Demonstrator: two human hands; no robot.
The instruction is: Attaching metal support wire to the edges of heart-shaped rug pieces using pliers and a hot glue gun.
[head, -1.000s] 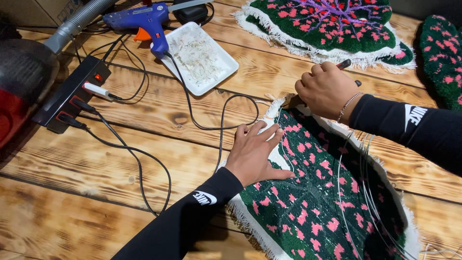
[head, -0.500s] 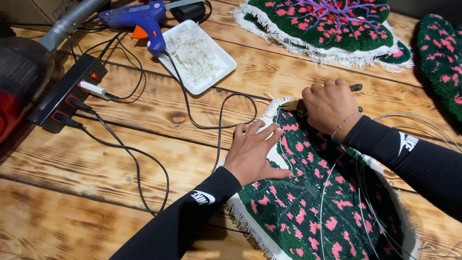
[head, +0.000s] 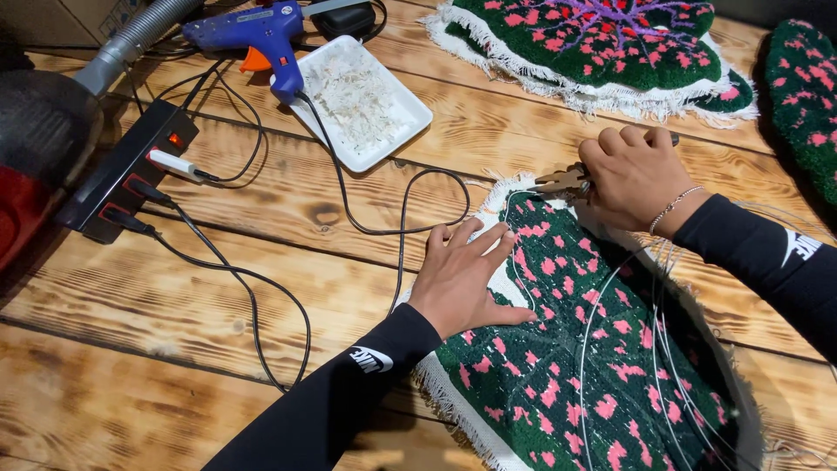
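fingers of the left hand (head: 466,275) lie spread and flat on the near edge of the green rug piece (head: 593,366) with pink specks, palm pressing its white fringe down onto the wooden table (head: 218,305); compared with a second ago this hand has hardly shifted, so the piece is pinned just as before. thin wire loops (head: 663,349) arc over the rug's face toward the lower right, more of them in view than a second ago. beyond the left hand, the right hand (head: 632,179) is curled shut around a pair of pliers (head: 565,180), whose metal tips poke out toward the left at the rug's far fringe; half a second ago the fist sat a little further left over the corner, and it has since drawn slightly right along that edge, which i judge to mean the work on the border is moving round the rim. farther off to the left, a black power strip (head: 122,170) with cables sits beside a dark red vacuum body (head: 39,148). at the far side rest a white tray (head: 362,100) of pale fluff, a blue glue gun (head: 253,30), and two more green rug pieces (head: 602,44).
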